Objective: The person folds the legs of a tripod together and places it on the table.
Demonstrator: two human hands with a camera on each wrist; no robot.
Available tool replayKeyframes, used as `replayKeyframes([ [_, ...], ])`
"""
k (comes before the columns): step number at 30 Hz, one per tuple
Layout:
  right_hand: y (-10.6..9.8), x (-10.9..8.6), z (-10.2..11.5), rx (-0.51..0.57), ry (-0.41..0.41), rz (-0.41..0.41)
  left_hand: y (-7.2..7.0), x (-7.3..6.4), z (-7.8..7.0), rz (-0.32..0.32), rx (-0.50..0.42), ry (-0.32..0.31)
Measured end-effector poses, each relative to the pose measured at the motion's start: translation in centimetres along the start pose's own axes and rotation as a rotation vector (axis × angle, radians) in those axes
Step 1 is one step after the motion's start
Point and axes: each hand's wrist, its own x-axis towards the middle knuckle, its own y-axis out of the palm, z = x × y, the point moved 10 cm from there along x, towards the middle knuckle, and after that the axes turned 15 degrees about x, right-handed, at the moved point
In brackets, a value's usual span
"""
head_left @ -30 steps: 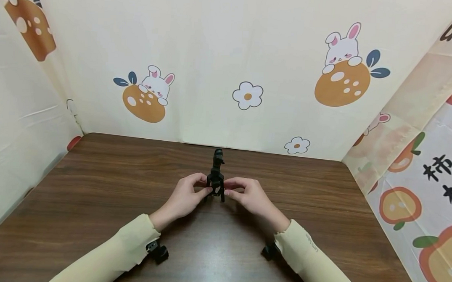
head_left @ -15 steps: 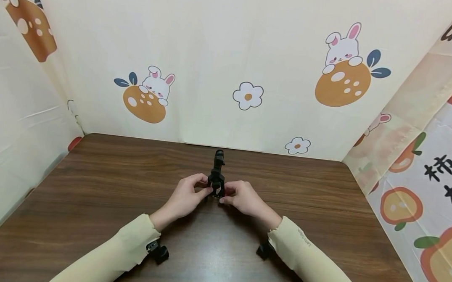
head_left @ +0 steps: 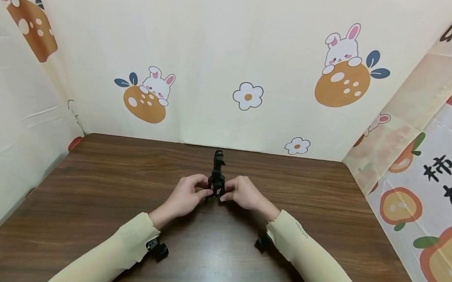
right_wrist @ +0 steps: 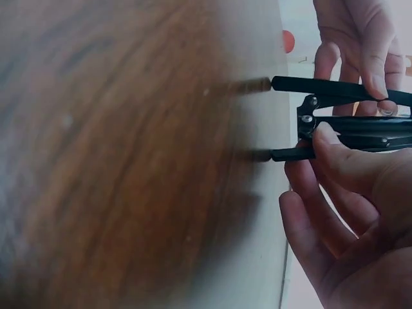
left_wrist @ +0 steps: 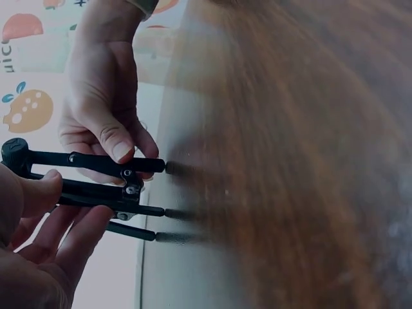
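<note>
Two bare hands at one small black tripod (head_left: 217, 169). Tripod upright on the dark wood-grain worktop (head_left: 321, 221), near its back edge, roughly mid-width. Three legs (left_wrist: 145, 165) visible in the left wrist view, narrowly spread, tips meeting their own blurred reflections in the glossy surface. Round knob (left_wrist: 15, 152) at the far end from the tips; metal-pinned hinge (right_wrist: 307, 119) between the legs.

Left grip (head_left: 184, 197): thumb and fingers pinching the tripod from its left side. Right grip (head_left: 245, 193): same from the right, thumb on one face, fingers curled behind. The two grips face each other, tripod between.

Pale yellow sleeves (head_left: 117, 247) on both arms, a small black wrist camera (head_left: 158, 250) below each cuff. Behind the worktop, a cream cloth (head_left: 211, 43) printed with rabbits on orange fruit (head_left: 144, 106) and white flowers (head_left: 247, 96).
</note>
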Motion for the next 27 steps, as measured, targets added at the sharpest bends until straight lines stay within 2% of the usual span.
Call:
replayKeyframes([
  [5,-0.1,0.3,0.2,-0.051,-0.047,0.001,-0.1,0.1,0.0,-0.011,0.051,0.022],
  [10,-0.5,0.5,0.6,-0.108,-0.091,0.0,0.0,0.3,0.1,0.004,0.057,0.025],
  [20,-0.9,1.0,0.0,-0.151,-0.033,-0.013,0.2,0.4,-0.3,0.018,0.074,0.059],
  [27,-1.2,1.3,-0.6,-0.145,0.002,-0.048,0.3,0.6,-0.4,0.021,0.05,0.047],
])
